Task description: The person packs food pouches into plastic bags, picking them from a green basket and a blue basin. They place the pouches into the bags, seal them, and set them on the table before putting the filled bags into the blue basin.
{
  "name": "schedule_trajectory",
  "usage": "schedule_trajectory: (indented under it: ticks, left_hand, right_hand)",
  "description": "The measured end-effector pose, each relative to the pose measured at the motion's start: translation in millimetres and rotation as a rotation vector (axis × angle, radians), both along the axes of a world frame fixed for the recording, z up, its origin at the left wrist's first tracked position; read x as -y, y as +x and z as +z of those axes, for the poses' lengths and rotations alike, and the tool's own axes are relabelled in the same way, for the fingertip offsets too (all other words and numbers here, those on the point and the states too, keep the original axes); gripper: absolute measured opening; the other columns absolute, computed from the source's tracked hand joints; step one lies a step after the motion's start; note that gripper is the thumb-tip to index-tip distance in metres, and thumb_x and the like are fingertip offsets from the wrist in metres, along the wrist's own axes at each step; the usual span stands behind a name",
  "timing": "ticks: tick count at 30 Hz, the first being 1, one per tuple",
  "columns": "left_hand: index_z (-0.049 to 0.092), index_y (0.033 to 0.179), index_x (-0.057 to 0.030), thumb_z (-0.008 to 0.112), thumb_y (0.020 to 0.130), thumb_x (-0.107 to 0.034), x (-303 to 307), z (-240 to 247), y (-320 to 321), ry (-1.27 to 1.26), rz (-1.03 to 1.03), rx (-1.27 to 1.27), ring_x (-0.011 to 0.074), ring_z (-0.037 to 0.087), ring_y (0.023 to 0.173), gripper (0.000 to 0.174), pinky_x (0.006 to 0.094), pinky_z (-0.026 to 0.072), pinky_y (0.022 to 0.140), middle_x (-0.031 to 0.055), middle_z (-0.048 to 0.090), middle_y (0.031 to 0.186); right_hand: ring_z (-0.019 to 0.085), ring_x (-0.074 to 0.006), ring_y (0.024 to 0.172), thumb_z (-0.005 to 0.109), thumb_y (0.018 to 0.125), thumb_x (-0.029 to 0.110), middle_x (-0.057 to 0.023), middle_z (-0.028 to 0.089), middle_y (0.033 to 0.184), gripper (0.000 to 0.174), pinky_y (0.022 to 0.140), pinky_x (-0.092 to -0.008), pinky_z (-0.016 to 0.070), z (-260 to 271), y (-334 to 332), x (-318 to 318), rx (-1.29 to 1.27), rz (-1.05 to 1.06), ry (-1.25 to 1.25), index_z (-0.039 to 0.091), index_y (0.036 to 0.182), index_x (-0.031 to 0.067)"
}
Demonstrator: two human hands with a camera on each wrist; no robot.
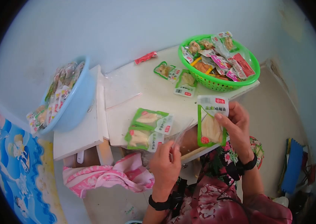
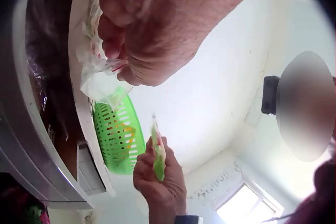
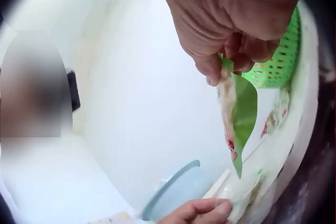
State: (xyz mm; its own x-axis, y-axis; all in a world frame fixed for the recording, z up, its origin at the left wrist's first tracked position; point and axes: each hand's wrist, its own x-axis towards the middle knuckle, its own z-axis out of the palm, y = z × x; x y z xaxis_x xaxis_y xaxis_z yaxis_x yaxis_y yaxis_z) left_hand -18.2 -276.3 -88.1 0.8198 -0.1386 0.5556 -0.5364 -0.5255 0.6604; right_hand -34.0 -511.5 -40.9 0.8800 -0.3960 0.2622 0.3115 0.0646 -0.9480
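Note:
My right hand [image 1: 238, 128] pinches a green-edged food packet [image 1: 212, 127] by its side, between thumb and fingers; the right wrist view shows the packet [image 3: 239, 113] edge-on, hanging below the fingers. My left hand [image 1: 165, 162] pinches a clear plastic bag [image 1: 183, 132] near the table's front edge, and that bag [image 2: 102, 79] also shows in the left wrist view. Just beyond my left hand, two similar packets [image 1: 148, 118] lie on the white table [image 1: 128, 78], the lower one partly overlapping the other.
A green basket [image 1: 221, 84] heaped with packets stands at the table's back right. Two packets [image 1: 185, 84] and a red packet [image 1: 146, 58] lie near it. At the left is a blue basin [image 1: 77, 100] of packets. A pink towel [image 1: 105, 175] hangs below the table's front.

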Motion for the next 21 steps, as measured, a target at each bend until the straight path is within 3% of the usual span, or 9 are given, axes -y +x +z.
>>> schedule_trajectory:
  ticks: [2, 5, 10, 13, 14, 17, 18, 21]
  left_hand:
    - [0.07, 0.107, -0.0036, 0.076, 0.09, -0.003, 0, 0, 0, 0.007, 0.006, -0.023, 0.0178, 0.062, 0.061, 0.017, 0.0307, 0.0488, 0.055, 0.008, 0.065, 0.081]
    - [0.07, 0.104, -0.0028, 0.075, 0.093, -0.005, 2, -3, -5, -0.007, 0.003, -0.085, 0.0143, 0.061, 0.062, 0.013, 0.0289, 0.048, 0.055, 0.0065, 0.067, 0.081]
    - [0.07, 0.105, -0.0022, 0.075, 0.095, -0.006, 4, -4, -9, -0.022, -0.01, -0.105, 0.0106, 0.058, 0.063, 0.012, 0.0268, 0.0466, 0.056, 0.0044, 0.067, 0.08]
    - [0.07, 0.105, -0.0017, 0.074, 0.095, -0.006, 5, -4, -10, -0.075, 0.007, -0.14, 0.0099, 0.056, 0.063, 0.011, 0.0263, 0.0457, 0.056, 0.0037, 0.066, 0.079]
    - [0.07, 0.104, -0.0017, 0.074, 0.095, -0.005, 5, -2, -10, -0.075, 0.012, -0.135, 0.0095, 0.056, 0.063, 0.011, 0.026, 0.0452, 0.056, 0.0033, 0.065, 0.079]
    - [0.07, 0.104, -0.0015, 0.074, 0.096, -0.005, 9, 3, -9, -0.079, 0.017, -0.111, 0.0083, 0.055, 0.064, 0.009, 0.025, 0.0438, 0.056, 0.0026, 0.065, 0.079]
    - [0.07, 0.103, -0.0014, 0.073, 0.096, -0.005, 10, 4, -9, -0.078, 0.017, -0.102, 0.0078, 0.055, 0.064, 0.009, 0.0246, 0.0435, 0.056, 0.0025, 0.065, 0.079]
    - [0.07, 0.103, -0.0012, 0.073, 0.097, -0.006, 14, 6, -8, -0.116, 0.019, -0.049, 0.0074, 0.056, 0.065, 0.008, 0.0243, 0.0433, 0.056, 0.0026, 0.066, 0.08]
  right_hand:
    - [0.07, -0.0101, 0.1, 0.074, 0.097, 0.008, -0.0053, 0.076, 0.114, 0.032, 0.087, -0.0264, 0.0555, -6, -19, 1, -0.093, 0.044, 0.231, 0.065, 0.127, 0.0009]
    - [0.071, -0.0099, 0.101, 0.073, 0.098, 0.009, -0.0039, 0.076, 0.114, 0.033, 0.087, -0.0257, 0.0554, -34, -30, 1, -0.197, 0.141, 0.34, 0.066, 0.129, 0.0023]
    - [0.068, -0.0065, 0.092, 0.069, 0.101, 0.013, -0.0018, 0.075, 0.109, 0.027, 0.075, -0.0219, 0.0522, -50, -35, 9, -0.3, 0.096, 0.4, 0.068, 0.126, 0.003]
    - [0.071, -0.009, 0.096, 0.068, 0.101, 0.012, -0.0034, 0.075, 0.109, 0.03, 0.072, -0.0234, 0.0554, -52, -36, 18, -0.206, 0.161, 0.536, 0.065, 0.129, 0.0009]
    - [0.073, -0.0134, 0.1, 0.066, 0.101, 0.009, -0.0069, 0.074, 0.113, 0.034, 0.073, -0.0279, 0.0623, -58, -37, 20, -0.235, 0.213, 0.535, 0.061, 0.132, -0.0013]
    - [0.073, -0.017, 0.102, 0.066, 0.1, 0.008, -0.0089, 0.073, 0.116, 0.035, 0.075, -0.0336, 0.0671, -53, -41, -3, -0.282, 0.289, 0.561, 0.059, 0.133, -0.0031]
    - [0.073, -0.0194, 0.103, 0.066, 0.1, 0.007, -0.0102, 0.072, 0.118, 0.036, 0.081, -0.0377, 0.0684, -57, -43, -6, -0.294, 0.294, 0.581, 0.059, 0.133, -0.0031]
    - [0.073, -0.0196, 0.103, 0.066, 0.1, 0.008, -0.0096, 0.072, 0.117, 0.036, 0.08, -0.0372, 0.0683, -52, -46, -15, -0.322, 0.23, 0.59, 0.059, 0.135, -0.0021]
